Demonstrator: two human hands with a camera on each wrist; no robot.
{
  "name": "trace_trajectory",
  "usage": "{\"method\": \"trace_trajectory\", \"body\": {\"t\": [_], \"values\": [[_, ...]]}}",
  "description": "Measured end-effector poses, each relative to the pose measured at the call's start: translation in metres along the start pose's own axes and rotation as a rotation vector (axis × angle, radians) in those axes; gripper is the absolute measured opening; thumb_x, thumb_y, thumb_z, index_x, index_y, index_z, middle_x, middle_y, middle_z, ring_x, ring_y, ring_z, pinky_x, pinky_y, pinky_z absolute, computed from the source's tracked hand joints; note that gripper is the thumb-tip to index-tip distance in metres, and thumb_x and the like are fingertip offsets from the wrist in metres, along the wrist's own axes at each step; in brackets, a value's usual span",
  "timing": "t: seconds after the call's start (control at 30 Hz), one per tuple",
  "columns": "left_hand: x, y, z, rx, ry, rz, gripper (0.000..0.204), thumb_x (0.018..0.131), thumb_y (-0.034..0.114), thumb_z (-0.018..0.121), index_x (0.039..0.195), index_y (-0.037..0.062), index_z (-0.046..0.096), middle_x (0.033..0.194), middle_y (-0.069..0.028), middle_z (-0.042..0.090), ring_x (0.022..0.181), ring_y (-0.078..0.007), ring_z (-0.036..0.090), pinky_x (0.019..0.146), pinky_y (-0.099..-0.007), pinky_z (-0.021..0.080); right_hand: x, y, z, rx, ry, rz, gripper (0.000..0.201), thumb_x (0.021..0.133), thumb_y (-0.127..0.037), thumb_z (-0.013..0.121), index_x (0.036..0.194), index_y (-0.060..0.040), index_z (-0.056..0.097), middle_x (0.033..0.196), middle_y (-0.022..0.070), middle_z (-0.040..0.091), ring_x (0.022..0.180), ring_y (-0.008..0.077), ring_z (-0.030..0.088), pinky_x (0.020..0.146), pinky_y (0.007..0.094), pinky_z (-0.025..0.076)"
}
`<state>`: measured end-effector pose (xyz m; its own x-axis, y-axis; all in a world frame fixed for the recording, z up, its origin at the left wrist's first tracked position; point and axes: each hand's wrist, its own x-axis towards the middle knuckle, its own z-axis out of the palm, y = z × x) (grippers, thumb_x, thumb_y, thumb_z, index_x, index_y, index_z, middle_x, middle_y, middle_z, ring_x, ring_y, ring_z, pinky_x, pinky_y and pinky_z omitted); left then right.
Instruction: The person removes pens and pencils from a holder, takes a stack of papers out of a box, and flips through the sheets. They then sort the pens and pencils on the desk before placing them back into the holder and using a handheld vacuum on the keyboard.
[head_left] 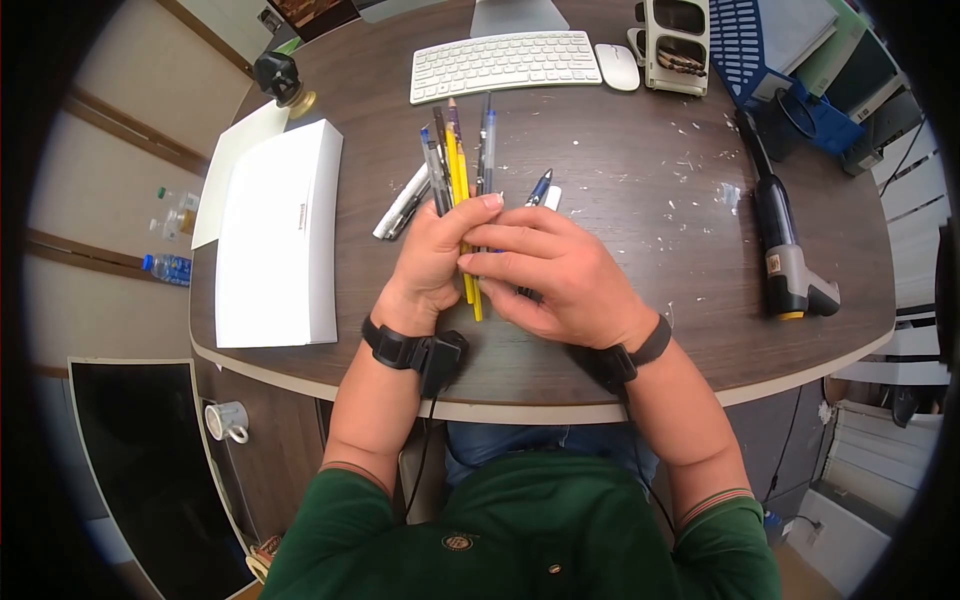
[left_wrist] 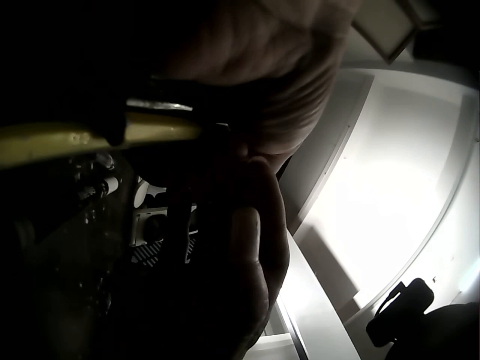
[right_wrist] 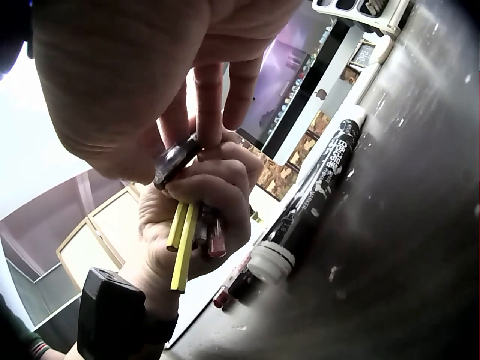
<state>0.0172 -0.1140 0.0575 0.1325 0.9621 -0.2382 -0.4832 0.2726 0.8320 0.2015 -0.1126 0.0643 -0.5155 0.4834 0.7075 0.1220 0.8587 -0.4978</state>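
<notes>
Upright in the head view, a bunch of pens and yellow pencils [head_left: 456, 165] is gripped by the left hand [head_left: 432, 250]. Against it lies the right hand [head_left: 565, 268], its fingertips at the bunch. In the right wrist view the right hand [right_wrist: 150, 82] pinches a dark pen [right_wrist: 177, 160] beside the left hand [right_wrist: 214, 184], and yellow pencil ends [right_wrist: 184, 247] stick out below the left fist. A marker [right_wrist: 311, 199] lies on the desk there. The left wrist view is dark, with a yellow pencil [left_wrist: 82, 140] crossing it.
White and black markers [head_left: 405, 203] lie left of the hands, a blue-tipped pen [head_left: 540, 187] behind the right one. A white box [head_left: 280, 240] stands left, a keyboard [head_left: 505, 65] and mouse [head_left: 618, 67] at the back, a handheld vacuum [head_left: 785, 240] right. Pale scraps dot the desk [head_left: 680, 350].
</notes>
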Motion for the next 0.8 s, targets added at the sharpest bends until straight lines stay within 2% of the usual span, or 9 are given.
{"method": "trace_trajectory", "body": {"t": [0.17, 0.27, 0.37, 0.5, 0.57, 0.63, 0.67, 0.77, 0.8], "values": [[0.002, 0.0, 0.004, -0.156, 0.081, 0.027, 0.014, 0.101, 0.021, 0.062, 0.093, 0.0087, 0.062, 0.072, 0.0031, 0.059, 0.062, -0.0077, 0.057, 0.056, -0.0228, 0.048, -0.002, -0.001, -0.002, 0.06, 0.007, 0.013, 0.042, 0.077, -0.009, 0.083, 0.117, -0.0101, 0.072, 0.118, 0.0048, 0.068, 0.098, 0.0268, 0.067, 0.083, 0.0352, 0.058], [0.006, -0.002, -0.008, -0.279, -0.101, 0.057, 0.022, 0.103, 0.027, 0.06, 0.093, 0.0078, 0.06, 0.073, 0.0003, 0.057, 0.061, -0.0104, 0.056, 0.054, -0.0268, 0.048, 0.003, -0.011, 0.0, 0.297, 0.144, 0.166, 0.052, 0.076, -0.011, 0.086, 0.124, -0.0094, 0.068, 0.125, 0.0077, 0.064, 0.097, 0.0233, 0.068, 0.082, 0.0343, 0.058], [0.013, -0.006, -0.011, -0.399, -0.018, 0.124, 0.022, 0.103, 0.029, 0.059, 0.094, 0.0087, 0.057, 0.073, -0.0006, 0.054, 0.059, -0.0117, 0.055, 0.053, -0.0278, 0.047, -0.002, -0.005, -0.005, 0.245, -0.005, 0.223, 0.062, 0.075, -0.011, 0.088, 0.131, -0.0094, 0.063, 0.131, 0.0098, 0.058, 0.097, 0.0202, 0.069, 0.081, 0.0323, 0.059], [0.013, 0.0, -0.006, -0.512, 0.092, 0.201, 0.021, 0.103, 0.027, 0.062, 0.096, 0.0085, 0.055, 0.077, 0.0012, 0.046, 0.062, -0.0075, 0.045, 0.058, -0.0237, 0.046, -0.001, -0.01, -0.008, 0.279, -0.106, 0.461, 0.054, 0.079, -0.011, 0.086, 0.128, -0.007, 0.063, 0.109, 0.0083, 0.067, 0.085, 0.0169, 0.071, 0.076, 0.0298, 0.06], [0.013, -0.001, -0.01, -0.529, 0.052, 0.216, 0.022, 0.103, 0.027, 0.064, 0.097, 0.008, 0.055, 0.083, -0.0005, 0.047, 0.07, -0.0102, 0.049, 0.065, -0.0253, 0.05, -0.006, -0.006, -0.001, 0.312, -0.114, 0.6, 0.046, 0.082, -0.012, 0.085, 0.122, -0.0054, 0.064, 0.094, 0.0073, 0.071, 0.078, 0.016, 0.072, 0.073, 0.0286, 0.06], [0.013, 0.0, -0.007, -0.528, 0.064, 0.217, 0.022, 0.103, 0.027, 0.064, 0.097, 0.0081, 0.055, 0.084, -0.0008, 0.047, 0.073, -0.0118, 0.049, 0.069, -0.0264, 0.051, -0.011, 0.001, 0.007, 0.335, -0.051, 0.567, 0.039, 0.083, -0.012, 0.085, 0.116, -0.0042, 0.065, 0.084, 0.0063, 0.071, 0.074, 0.0151, 0.072, 0.07, 0.0283, 0.06], [0.015, -0.004, -0.016, -0.539, -0.053, 0.206, 0.023, 0.103, 0.029, 0.064, 0.1, 0.0077, 0.056, 0.088, -0.0024, 0.052, 0.079, -0.0137, 0.055, 0.079, -0.029, 0.056, -0.011, 0.003, 0.009, 0.345, -0.019, 0.55, 0.035, 0.084, -0.013, 0.085, 0.112, -0.0036, 0.065, 0.079, 0.0058, 0.072, 0.071, 0.0147, 0.072, 0.069, 0.0281, 0.06], [0.011, -0.003, -0.002, -0.501, 0.076, 0.234, 0.02, 0.105, 0.027, 0.061, 0.106, 0.0076, 0.057, 0.102, -0.0069, 0.063, 0.097, -0.0175, 0.065, 0.093, -0.0349, 0.059, -0.008, -0.002, 0.007, 0.416, -0.014, 0.586, 0.03, 0.084, -0.014, 0.085, 0.104, -0.0032, 0.065, 0.082, 0.007, 0.074, 0.074, 0.0143, 0.073, 0.069, 0.0282, 0.06], [0.009, -0.001, 0.003, -0.506, 0.058, 0.227, 0.019, 0.105, 0.026, 0.06, 0.107, 0.0075, 0.058, 0.107, -0.0085, 0.064, 0.101, -0.0191, 0.066, 0.097, -0.0372, 0.059, -0.008, -0.002, 0.008, 0.417, -0.001, 0.583, 0.03, 0.084, -0.015, 0.086, 0.102, -0.0034, 0.064, 0.081, 0.0068, 0.073, 0.073, 0.014, 0.073, 0.069, 0.0279, 0.06]]}}
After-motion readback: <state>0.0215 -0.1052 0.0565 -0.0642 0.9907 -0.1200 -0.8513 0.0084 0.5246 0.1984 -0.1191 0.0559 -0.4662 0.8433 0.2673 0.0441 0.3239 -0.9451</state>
